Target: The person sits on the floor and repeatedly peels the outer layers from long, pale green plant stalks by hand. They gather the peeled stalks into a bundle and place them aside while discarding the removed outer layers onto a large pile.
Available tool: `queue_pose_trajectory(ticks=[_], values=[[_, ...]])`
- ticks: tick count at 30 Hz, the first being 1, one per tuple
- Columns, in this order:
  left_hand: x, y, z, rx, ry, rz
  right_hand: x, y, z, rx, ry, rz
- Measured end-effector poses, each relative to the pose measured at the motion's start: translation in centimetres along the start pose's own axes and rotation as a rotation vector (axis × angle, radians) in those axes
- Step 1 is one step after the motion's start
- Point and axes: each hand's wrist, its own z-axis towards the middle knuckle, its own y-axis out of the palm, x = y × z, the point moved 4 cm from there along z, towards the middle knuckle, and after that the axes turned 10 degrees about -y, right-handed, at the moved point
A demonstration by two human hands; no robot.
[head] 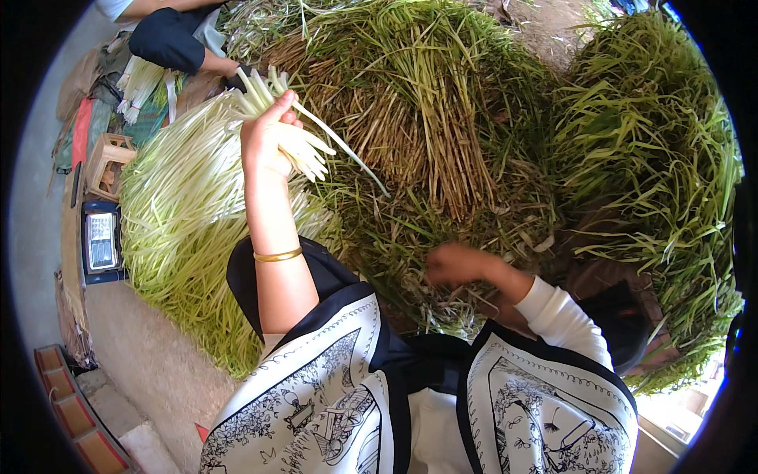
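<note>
My left hand [269,136] is raised over the pile on the left, closed around a bunch of pale peeled stalks [305,148]; one longer stalk sticks out to the lower right. My right hand [456,265], blurred, hangs low over scattered leaf trimmings [408,296]; whether it holds anything cannot be told. Beneath and beside my left arm spreads a big heap of cleaned pale-green stalks [183,195]. Ahead lies a pile of unpeeled stalks with brown lower ends [456,160] and green tops.
Another leafy green heap [639,136] rises on the right. A digital scale [102,240] and a plastic stool [108,163] stand at the left, near tied white bundles [139,86]. Another person's bent leg [169,41] is at the top left. A partitioned tray [74,409] lies lower left.
</note>
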Motion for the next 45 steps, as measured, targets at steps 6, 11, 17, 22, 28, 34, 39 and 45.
queue_pose_trajectory(ticks=[6,11,17,22,28,34,39,45], values=[[-1.9,2.2,0.8,-0.081,-0.051,-0.034,-0.6,-6.2,4.7,0.763,-0.323,-0.152],[-1.5,1.6,0.7,-0.078,-0.015,-0.058,-0.5,-2.6,7.2,0.486,-0.356,0.378],[-6.3,1.9,-0.1,0.026,-0.19,0.106,-4.1,-8.8,5.2,0.825,-0.454,0.435],[-8.1,2.8,0.4,-0.057,-0.195,-0.032,-4.8,-13.3,5.2,0.974,-0.513,0.532],[-8.2,3.2,-0.2,0.064,-0.048,0.045,-4.8,-13.5,5.3,1.002,-0.404,0.449],[-11.5,4.8,0.1,0.016,-0.316,-0.088,0.5,-16.5,3.0,0.809,-0.237,0.492],[-13.1,5.7,0.6,-0.069,-0.436,-0.11,13.3,-20.4,-0.6,1.19,0.502,-0.191],[-13.8,6.0,0.7,-0.087,-0.479,-0.077,10.4,-19.0,-1.6,1.062,0.094,0.218]])
